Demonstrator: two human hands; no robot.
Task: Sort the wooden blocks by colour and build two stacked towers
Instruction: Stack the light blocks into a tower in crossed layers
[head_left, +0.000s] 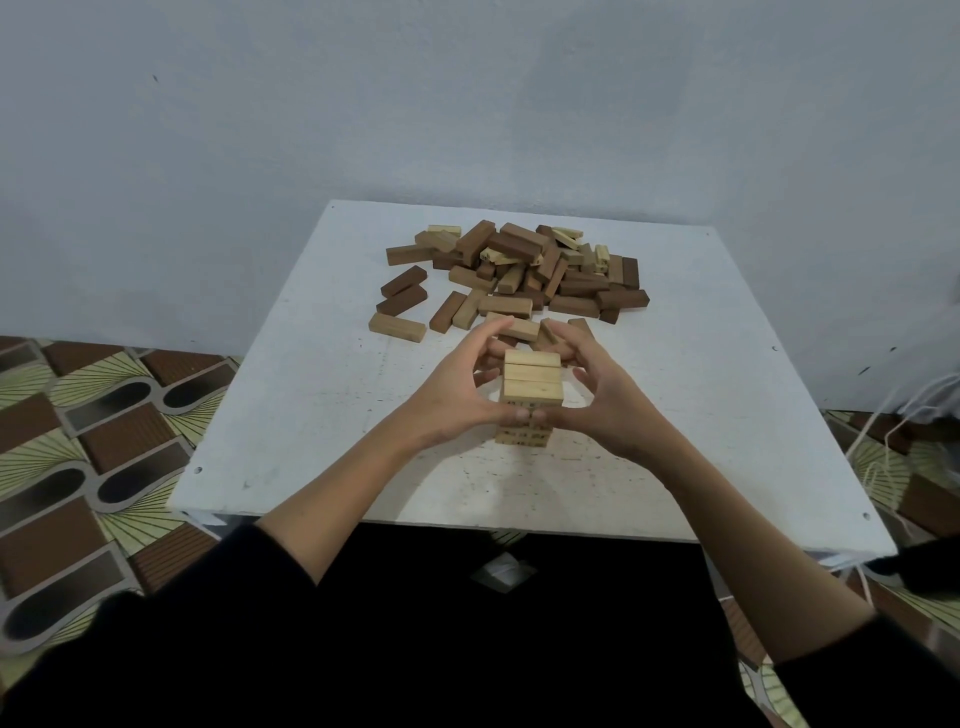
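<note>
- Your fingers on both the left hand and the right hand curl round the light tower, squaring it.
- Just beyond your fingers lies the mixed pile on the table.
- This step looks like aligning; next, release gently and pick another light block.

Tower between my hands: all pale yellow-tan wood, small dark printed marks on the side faces. Loose pile behind it: mix of dark reddish-brown and light tan blocks, a few pale yellow ones at the far edge. Tabletop white, speckled with grey scuffs. Wall flat pale blue-grey. My sleeves black. Floor mat patterned: brown ribbed rectangles, black ovals outlined grey, green-yellow fan stripes.
</note>
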